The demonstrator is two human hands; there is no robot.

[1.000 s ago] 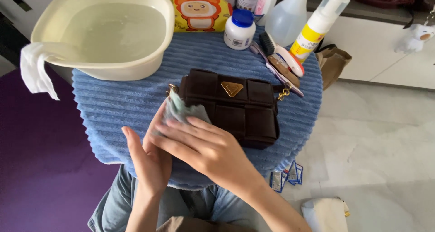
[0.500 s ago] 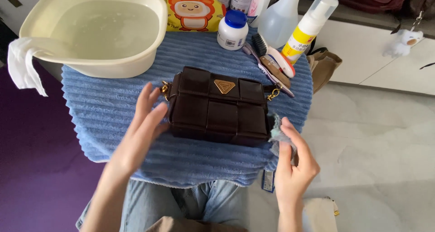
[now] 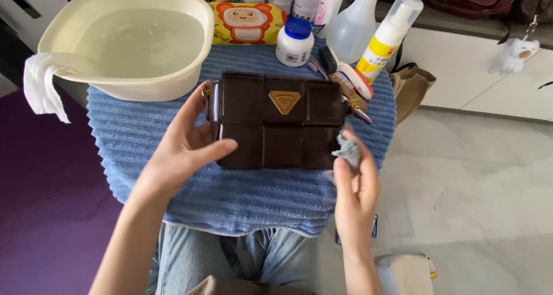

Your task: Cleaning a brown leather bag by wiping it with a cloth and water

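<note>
Head view: left hand (image 3: 187,148) grips the brown bag (image 3: 276,119) on the blue towel (image 3: 144,139); right hand (image 3: 354,182) pinches a grey cloth (image 3: 347,148) at its corner. Best wipe lightly, bag braced.

The handbag (image 3: 276,122) is dark brown with a quilted square pattern and a gold triangle badge (image 3: 284,101). It lies on a ribbed blue towel (image 3: 144,151), beside a cream basin (image 3: 127,41) and a yellow wipes pack (image 3: 246,23) with an orange cartoon bear. The small cloth (image 3: 347,150) is grey-blue.
</note>
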